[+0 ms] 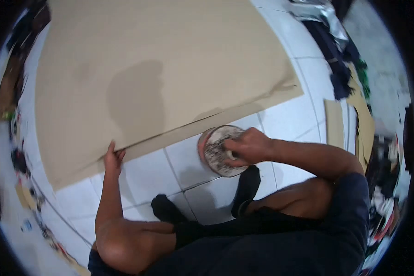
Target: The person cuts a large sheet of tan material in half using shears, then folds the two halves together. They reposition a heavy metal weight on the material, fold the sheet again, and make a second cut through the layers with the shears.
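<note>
A large beige sheet [207, 60], perhaps fabric or thin board, lies over the floor. Along its near side runs a strip [175, 135] set off by a dark gap or fold line. My left hand [112, 158] grips the sheet's near edge at the left, thumb and fingers at the fold. To the right of it, a round tin [215, 156] with a reddish side and a stained, speckled top stands near my feet. My right hand [249, 147] is closed over that top, around a pale piece that I cannot make out.
White floor tiles [147, 172] surround the sheet. Dark cloth [329, 50] is heaped at the upper right, with beige offcuts [334, 122] below it. Mixed clutter [384, 202] lines the right wall, and small items are scattered along the left. My feet [247, 188] are close to the tin.
</note>
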Motion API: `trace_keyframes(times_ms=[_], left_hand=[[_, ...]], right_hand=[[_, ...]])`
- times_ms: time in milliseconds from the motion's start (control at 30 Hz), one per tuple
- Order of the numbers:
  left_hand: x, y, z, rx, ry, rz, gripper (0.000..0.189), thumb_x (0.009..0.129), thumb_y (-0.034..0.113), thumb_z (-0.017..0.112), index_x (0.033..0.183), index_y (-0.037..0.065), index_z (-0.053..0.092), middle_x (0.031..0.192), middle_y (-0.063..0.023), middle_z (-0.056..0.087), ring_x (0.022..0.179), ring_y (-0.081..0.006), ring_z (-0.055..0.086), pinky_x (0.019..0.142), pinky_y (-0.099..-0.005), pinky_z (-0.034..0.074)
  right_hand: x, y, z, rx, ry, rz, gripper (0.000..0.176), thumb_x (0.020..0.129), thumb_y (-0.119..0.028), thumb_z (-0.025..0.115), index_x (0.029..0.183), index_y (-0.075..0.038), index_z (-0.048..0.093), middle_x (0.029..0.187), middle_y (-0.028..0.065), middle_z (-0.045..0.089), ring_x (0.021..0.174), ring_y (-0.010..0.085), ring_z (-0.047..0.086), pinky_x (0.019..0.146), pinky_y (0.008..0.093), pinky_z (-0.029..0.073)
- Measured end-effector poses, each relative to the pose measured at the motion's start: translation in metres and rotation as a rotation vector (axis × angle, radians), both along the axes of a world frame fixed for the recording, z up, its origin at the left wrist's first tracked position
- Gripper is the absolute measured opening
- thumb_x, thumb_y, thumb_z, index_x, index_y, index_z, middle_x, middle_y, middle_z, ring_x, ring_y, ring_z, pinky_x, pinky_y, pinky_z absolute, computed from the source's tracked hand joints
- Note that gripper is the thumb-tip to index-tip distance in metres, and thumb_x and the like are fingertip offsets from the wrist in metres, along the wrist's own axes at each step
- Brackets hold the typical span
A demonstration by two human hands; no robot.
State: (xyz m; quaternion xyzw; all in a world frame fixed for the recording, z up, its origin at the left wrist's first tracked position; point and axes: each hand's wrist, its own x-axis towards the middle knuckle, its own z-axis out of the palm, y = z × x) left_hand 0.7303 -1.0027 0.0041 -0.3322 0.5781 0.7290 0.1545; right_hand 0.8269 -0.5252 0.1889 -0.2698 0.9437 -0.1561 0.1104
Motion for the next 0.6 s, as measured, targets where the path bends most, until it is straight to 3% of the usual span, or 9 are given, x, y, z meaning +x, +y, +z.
trace_keyframes(times_ms=[67,200,267,333,400,467,533,567,600], left_hand=[[-0.001,-0.006,-0.006,0.013,0.0,-0.032,0.054,0.091,0.041,0.061,0.129,0.004,0.05,0.121,-0.0097,0.059,0.108,-0.0248,0.059,0.094,-0.0375,0.047],[-0.001,-0.002,-0.008,0.012,0.052,-0.025,0.05,0.092,0.041,0.06,0.125,0.004,0.052,0.117,-0.0088,0.06,0.101,-0.0229,0.06,0.085,-0.0322,0.048],[-0.002,-0.004,-0.005,-0.043,0.007,-0.032,0.044,0.092,0.042,0.059,0.115,0.004,0.058,0.104,-0.0066,0.064,0.091,-0.0199,0.062,0.076,-0.0304,0.048],[-0.006,-0.023,-0.025,0.017,0.015,-0.083,0.039,0.093,0.043,0.058,0.105,0.006,0.06,0.091,-0.0058,0.065,0.075,-0.0176,0.061,0.066,-0.0309,0.047],[-0.007,-0.025,-0.015,0.154,0.102,-0.274,0.04,0.094,0.045,0.056,0.103,0.006,0.06,0.081,-0.0064,0.062,0.063,-0.0157,0.057,0.056,-0.0279,0.045],[-0.007,-0.008,0.013,-0.108,-0.047,-0.182,0.042,0.094,0.045,0.054,0.102,0.005,0.059,0.072,-0.0061,0.059,0.055,-0.0151,0.053,0.047,-0.0245,0.042],[-0.014,-0.004,0.03,-0.239,-0.027,-0.039,0.046,0.094,0.048,0.053,0.103,0.003,0.058,0.073,-0.007,0.058,0.055,-0.0145,0.055,0.043,-0.023,0.04],[-0.018,-0.014,0.036,-0.12,0.052,-0.028,0.039,0.096,0.038,0.053,0.107,0.001,0.056,0.084,-0.0087,0.061,0.064,-0.0156,0.059,0.05,-0.0248,0.046],[-0.03,-0.023,0.035,-0.123,0.073,-0.035,0.039,0.096,0.038,0.053,0.107,0.001,0.056,0.084,-0.0087,0.061,0.064,-0.0156,0.059,0.05,-0.0248,0.046]], right_hand=[[-0.019,0.011,0.012,-0.02,-0.314,0.15,0.052,0.083,-0.058,0.061,0.089,-0.006,0.056,0.062,0.0159,0.062,0.064,0.0349,0.065,0.059,0.046,0.052],[-0.085,0.119,-0.009,0.003,-0.305,-0.608,0.07,0.079,-0.072,0.055,0.089,-0.003,0.068,0.08,0.0197,0.068,0.084,0.0357,0.067,0.075,0.0453,0.051],[-0.094,0.188,-0.023,0.27,-0.073,-1.021,0.078,0.079,-0.076,0.05,0.087,-0.001,0.069,0.077,0.0183,0.069,0.08,0.0332,0.068,0.075,0.0437,0.053],[-0.085,0.245,-0.028,0.267,-0.361,-1.252,0.087,0.08,-0.08,0.044,0.084,0.003,0.068,0.07,0.0171,0.068,0.072,0.0281,0.069,0.074,0.0438,0.053],[-0.063,0.279,-0.059,0.029,-0.347,-1.418,0.095,0.08,-0.084,0.036,0.08,0.006,0.067,0.063,0.0156,0.065,0.062,0.0237,0.067,0.068,0.0413,0.054],[-0.056,0.305,-0.121,-0.434,-0.365,-1.658,0.091,0.074,-0.086,0.046,0.071,0.004,0.064,0.054,0.0118,0.057,0.045,0.0246,0.058,0.052,0.037,0.054],[-0.055,0.288,-0.124,-1.006,-0.318,-1.745,0.074,0.08,-0.066,0.064,0.092,0.007,0.062,0.072,0.0142,0.062,0.057,0.0253,0.063,0.054,0.0376,0.055],[-0.066,0.292,-0.13,-1.029,-0.301,-1.735,0.074,0.08,-0.066,0.064,0.092,0.007,0.062,0.072,0.0142,0.062,0.057,0.0253,0.063,0.054,0.0376,0.055],[-0.079,0.297,-0.146,-1.176,-0.043,-1.826,0.064,0.082,-0.051,0.069,0.103,0.008,0.057,0.084,0.016,0.063,0.067,0.0273,0.064,0.057,0.0391,0.056]])
